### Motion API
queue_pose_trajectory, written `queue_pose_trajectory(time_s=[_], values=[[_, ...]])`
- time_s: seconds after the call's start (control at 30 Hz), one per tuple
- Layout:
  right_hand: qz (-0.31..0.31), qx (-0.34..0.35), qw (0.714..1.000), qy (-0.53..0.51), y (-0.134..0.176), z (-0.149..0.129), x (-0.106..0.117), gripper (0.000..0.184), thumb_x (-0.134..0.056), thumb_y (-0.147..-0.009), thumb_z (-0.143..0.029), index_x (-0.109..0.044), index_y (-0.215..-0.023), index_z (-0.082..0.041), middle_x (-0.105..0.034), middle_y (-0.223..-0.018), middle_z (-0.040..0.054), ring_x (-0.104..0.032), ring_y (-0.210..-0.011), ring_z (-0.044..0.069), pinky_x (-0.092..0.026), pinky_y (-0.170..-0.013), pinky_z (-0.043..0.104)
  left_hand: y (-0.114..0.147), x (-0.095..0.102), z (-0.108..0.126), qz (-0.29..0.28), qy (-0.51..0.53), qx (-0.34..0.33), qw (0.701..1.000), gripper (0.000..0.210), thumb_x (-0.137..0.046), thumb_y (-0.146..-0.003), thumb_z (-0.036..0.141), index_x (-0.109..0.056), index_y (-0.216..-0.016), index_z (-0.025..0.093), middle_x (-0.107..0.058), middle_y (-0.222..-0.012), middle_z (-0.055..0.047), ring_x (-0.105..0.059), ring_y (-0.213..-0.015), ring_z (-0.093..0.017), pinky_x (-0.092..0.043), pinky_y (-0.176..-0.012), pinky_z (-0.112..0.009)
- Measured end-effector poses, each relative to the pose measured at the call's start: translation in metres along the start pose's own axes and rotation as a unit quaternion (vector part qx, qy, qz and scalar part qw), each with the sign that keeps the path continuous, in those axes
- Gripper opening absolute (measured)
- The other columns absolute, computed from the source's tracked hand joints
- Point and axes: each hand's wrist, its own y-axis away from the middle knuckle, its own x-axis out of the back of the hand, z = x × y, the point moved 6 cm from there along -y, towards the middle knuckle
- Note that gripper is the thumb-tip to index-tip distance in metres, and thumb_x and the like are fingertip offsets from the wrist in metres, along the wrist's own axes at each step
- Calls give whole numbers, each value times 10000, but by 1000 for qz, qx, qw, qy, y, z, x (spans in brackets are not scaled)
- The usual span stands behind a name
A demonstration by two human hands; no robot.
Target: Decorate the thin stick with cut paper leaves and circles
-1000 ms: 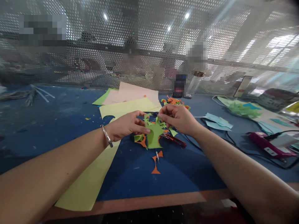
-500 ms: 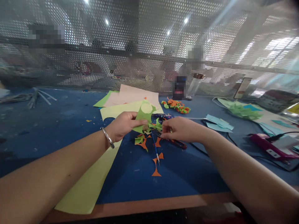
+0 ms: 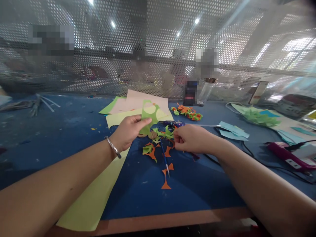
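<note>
My left hand (image 3: 128, 131) pinches a green paper piece (image 3: 150, 120) with a round hole cut in it, held upright above the table. Fingers curled, my right hand (image 3: 189, 137) is closed just right of a heap of green paper scraps (image 3: 166, 132); what it holds is hidden. Orange paper scraps (image 3: 166, 184) lie in front of the heap. Among them rests a slim blue tool (image 3: 164, 158) with a metal tip. A dark blue glue gun (image 3: 172, 123) lies behind the scraps, partly covered by my right hand.
Pale yellow paper (image 3: 98, 194) overhangs the table's front edge at left. Pink sheets (image 3: 145, 97) lie behind. At right are light-blue paper pieces (image 3: 233, 131), a purple power strip (image 3: 290, 158) and black cables. A perforated metal screen (image 3: 158, 39) stands along the back, near a clear bottle (image 3: 206, 90).
The green paper has turned and risen slightly in my left hand. My right hand has curled closed and shifted slightly right; the red-handled tool seen beneath it before is now mostly out of sight.
</note>
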Motion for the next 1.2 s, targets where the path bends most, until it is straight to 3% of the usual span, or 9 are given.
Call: queue_pose_trajectory(time_s=[0.1,0.23,0.37,0.53,0.73,0.87,0.93,1.1,1.2], values=[[33,-27,999,-9,-3,6,5,93,-628,-709,-254,-583,-643,-208,-633,-647,13,-513,-565,143,-268,-506,271,3,-6,1,-1,53,31,998,188,-774,-778,310,-727,-888,165,-747,-987,-47,-670,-780,-153,-546,-782,-311],[87,-39,992,-87,-5,10,12,94,-624,-697,-250,-595,-622,-201,-624,-612,3,-520,-575,138,-311,-526,259,15,-23,1,-36,91,72,993,152,-732,-814,266,-722,-917,155,-751,-968,-62,-696,-800,-167,-556,-831,-341],[175,-32,963,-204,-4,9,22,87,-618,-717,-245,-608,-656,-185,-609,-603,-13,-507,-550,113,-355,-551,247,24,-36,-1,-64,89,101,989,141,-694,-840,256,-723,-956,183,-748,-982,-55,-709,-859,-188,-556,-781,-316],[224,7,937,-267,-2,-4,24,90,-606,-752,-245,-595,-695,-176,-567,-612,-22,-476,-560,103,-364,-561,250,25,-44,-1,-99,121,106,982,122,-658,-861,227,-729,-950,185,-744,-998,-53,-697,-910,-188,-540,-856,-322],[204,36,913,-352,-5,-12,16,127,-582,-843,-314,-559,-812,-193,-595,-729,-5,-518,-646,124,-394,-588,256,19,-40,3,-93,154,56,982,115,-654,-853,207,-733,-933,183,-740,-1066,-53,-690,-955,-190,-531,-926,-325],[125,54,859,-493,-11,-19,2,179,-524,-916,-389,-454,-936,-225,-620,-794,4,-569,-640,128,-444,-581,258,19,-40,7,-98,184,26,978,155,-677,-846,211,-727,-983,157,-734,-1092,-83,-690,-942,-183,-544,-890,-303],[104,39,836,-537,-12,-22,-2,174,-495,-941,-393,-412,-965,-242,-578,-739,-25,-519,-556,108,-413,-515,237,19,-39,8,-98,185,15,978,165,-675,-853,222,-721,-998,158,-728,-1113,-82,-686,-967,-185,-541,-899,-305],[155,-3,803,-576,-11,-18,3,237,-487,-962,-469,-412,-930,-247,-372,-628,-82,-284,-464,76,-249,-427,213,14,-25,3,-30,122,9,992,179,-695,-836,282,-708,-986,184,-734,-1027,-52,-690,-903,-190,-553,-836,-335],[139,-3,813,-566,-11,-17,1,325,-456,-966,-555,-420,-897,-239,-345,-612,-79,-255,-476,83,-210,-428,227,10,-15,3,5,126,6,992,167,-734,-802,276,-708,-938,182,-726,-953,-32,-677,-801,-158,-553,-758,-311]])
